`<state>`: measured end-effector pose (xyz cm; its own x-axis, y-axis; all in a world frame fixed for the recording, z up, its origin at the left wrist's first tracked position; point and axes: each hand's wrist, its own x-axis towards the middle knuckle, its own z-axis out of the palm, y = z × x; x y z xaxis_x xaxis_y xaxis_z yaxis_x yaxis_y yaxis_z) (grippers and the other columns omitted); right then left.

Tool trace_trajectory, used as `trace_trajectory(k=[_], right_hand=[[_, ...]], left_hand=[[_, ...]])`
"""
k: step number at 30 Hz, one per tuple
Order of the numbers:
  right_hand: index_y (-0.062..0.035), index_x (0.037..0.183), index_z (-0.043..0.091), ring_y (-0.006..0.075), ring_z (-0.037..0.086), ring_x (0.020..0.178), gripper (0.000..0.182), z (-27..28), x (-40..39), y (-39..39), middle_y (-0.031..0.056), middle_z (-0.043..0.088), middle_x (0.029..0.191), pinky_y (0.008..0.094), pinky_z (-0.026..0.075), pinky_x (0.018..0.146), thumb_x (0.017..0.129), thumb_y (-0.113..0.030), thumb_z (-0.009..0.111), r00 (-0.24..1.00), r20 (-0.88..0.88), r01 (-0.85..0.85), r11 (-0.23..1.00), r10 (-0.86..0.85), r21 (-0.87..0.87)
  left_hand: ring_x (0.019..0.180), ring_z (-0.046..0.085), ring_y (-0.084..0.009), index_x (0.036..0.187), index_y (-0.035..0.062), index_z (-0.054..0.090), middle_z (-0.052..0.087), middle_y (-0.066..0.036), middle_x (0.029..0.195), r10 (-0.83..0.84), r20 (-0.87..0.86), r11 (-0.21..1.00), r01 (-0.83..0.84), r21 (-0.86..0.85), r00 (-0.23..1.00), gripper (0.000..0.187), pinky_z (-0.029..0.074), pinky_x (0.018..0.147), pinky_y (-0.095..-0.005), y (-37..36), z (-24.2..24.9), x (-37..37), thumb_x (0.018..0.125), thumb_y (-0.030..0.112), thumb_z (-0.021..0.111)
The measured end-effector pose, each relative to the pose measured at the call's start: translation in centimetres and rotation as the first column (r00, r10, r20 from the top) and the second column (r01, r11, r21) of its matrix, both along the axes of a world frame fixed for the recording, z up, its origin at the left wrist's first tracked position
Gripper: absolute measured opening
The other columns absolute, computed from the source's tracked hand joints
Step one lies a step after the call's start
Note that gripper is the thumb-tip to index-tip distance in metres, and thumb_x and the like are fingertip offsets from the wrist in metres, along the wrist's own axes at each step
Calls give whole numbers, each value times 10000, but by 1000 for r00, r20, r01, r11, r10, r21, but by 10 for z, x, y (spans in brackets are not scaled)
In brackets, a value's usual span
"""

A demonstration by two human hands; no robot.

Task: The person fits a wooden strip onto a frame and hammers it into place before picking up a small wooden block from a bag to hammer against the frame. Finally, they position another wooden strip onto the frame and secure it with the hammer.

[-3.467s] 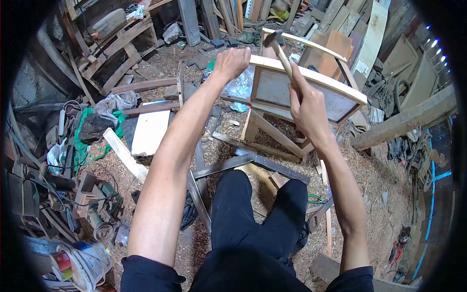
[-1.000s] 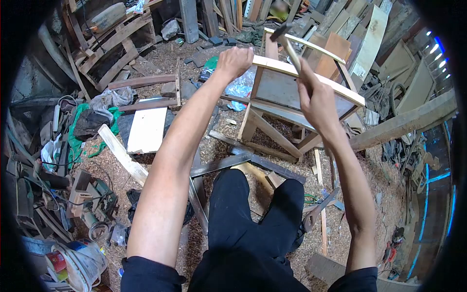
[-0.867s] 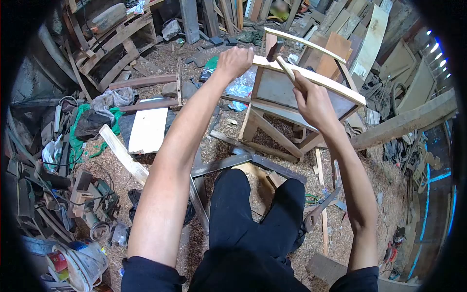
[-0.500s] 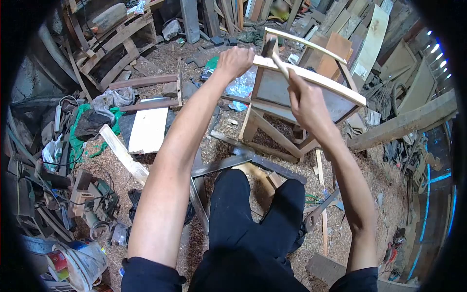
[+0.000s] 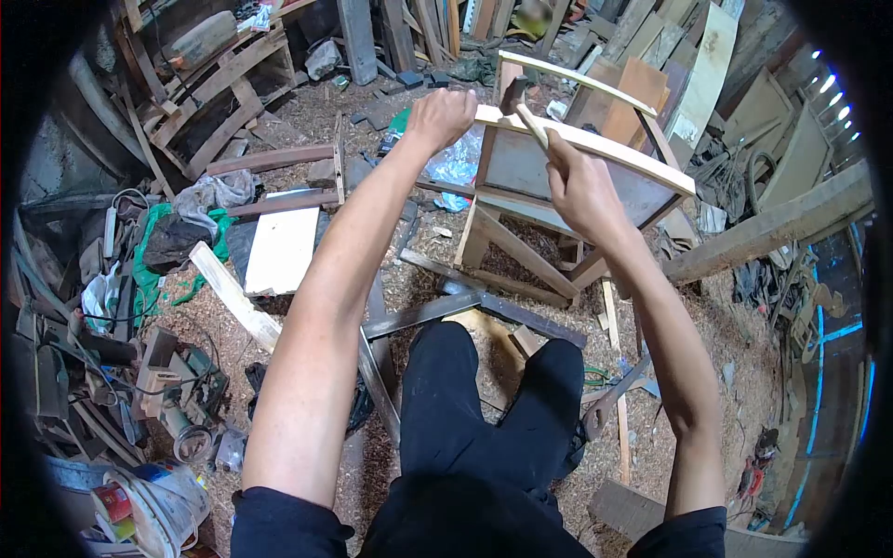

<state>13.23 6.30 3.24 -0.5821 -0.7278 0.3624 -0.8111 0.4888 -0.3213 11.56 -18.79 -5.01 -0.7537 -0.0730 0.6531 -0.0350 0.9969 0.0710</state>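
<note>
Left hand (image 5: 441, 115) clenched on the near end of a pale curved wooden slat (image 5: 595, 147) atop a grey-panelled wooden frame (image 5: 558, 191), right hand (image 5: 579, 184) grasping a wooden-handled hammer (image 5: 522, 104), its head at the slat.

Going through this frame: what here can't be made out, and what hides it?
- Whatever the left hand pinches on the strip: covered by its fingers, head view.
- What the hammer head strikes: too small, behind the head.
- Hammer handle's lower part: inside the right hand.
- Frame legs' far side: hidden by its panel.
- Picture corners: blacked out by the lens rim.
</note>
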Motion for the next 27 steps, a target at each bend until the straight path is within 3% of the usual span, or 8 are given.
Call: trace_trajectory(k=[5, 7, 8, 13, 15, 18, 21, 27], right_hand=[[-17, 1268, 512, 405, 631, 831, 397, 16, -4, 12, 287, 617, 880, 436, 469, 757, 879, -96, 529, 999, 44, 27, 1000, -27, -12], [-20, 1254, 527, 392, 644, 827, 382, 20, -7, 16, 286, 625, 872, 422, 478, 768, 889, -133, 539, 997, 39, 73, 975, -67, -211], [34, 1143, 552, 472, 601, 852, 313, 13, -15, 16, 305, 625, 882, 481, 477, 770, 868, -115, 541, 998, 2, 55, 956, -57, -289], [64, 1082, 572, 468, 607, 855, 329, -16, -66, 7, 303, 630, 862, 487, 485, 783, 850, -169, 578, 987, 7, 158, 976, -159, -152], [74, 1071, 572, 462, 609, 860, 344, -23, -80, 3, 294, 634, 849, 494, 489, 767, 831, -169, 611, 978, -66, 187, 974, -197, -129], [55, 1021, 615, 441, 625, 846, 326, -24, -90, 4, 293, 636, 834, 483, 502, 748, 802, -182, 663, 978, -17, 207, 977, -208, -46], [34, 978, 644, 426, 636, 831, 288, -28, -92, 4, 290, 639, 824, 475, 509, 740, 801, -191, 677, 976, 15, 217, 973, -216, -74], [10, 955, 669, 410, 653, 800, 271, -34, -96, 1, 258, 652, 792, 486, 514, 718, 820, -226, 672, 969, -15, 245, 966, -247, -83]], left_hand=[[728, 623, -444, 774, -11, 646, 630, -254, 769, -8, 23, 986, 4, 165, 1000, 457, 521, 677, -509, 2, 3, 2, 953, 297, 359], [717, 620, -447, 806, 3, 636, 628, -256, 762, 10, -6, 995, -9, 99, 1000, 433, 517, 674, -517, 0, 0, -2, 955, 299, 357], [717, 620, -447, 806, 3, 636, 628, -256, 762, 9, -12, 996, -8, 92, 1000, 433, 517, 674, -517, -1, -1, -4, 955, 299, 357], [798, 609, -439, 894, 33, 594, 635, -229, 826, -17, 30, 961, 8, 275, 999, 416, 471, 727, -544, 5, 11, 5, 972, 328, 313], [908, 597, -401, 928, 30, 593, 636, -198, 918, -18, 48, 943, 2, 332, 999, 347, 455, 788, -504, 8, 18, 6, 961, 301, 379], [988, 585, -302, 979, 40, 596, 634, -121, 965, -264, -126, 944, 283, 169, 956, 169, 450, 846, -395, 8, 27, 15, 864, 163, 588], [988, 593, -286, 1038, 47, 604, 642, -114, 967, -393, -107, 914, 401, 66, 913, 215, 443, 864, -392, 16, 24, 18, 860, 168, 602], [850, 653, -235, 949, 24, 659, 662, -94, 932, -427, -2, 872, 412, 264, 904, 179, 502, 730, -339, 19, 36, 15, 849, 172, 663]])
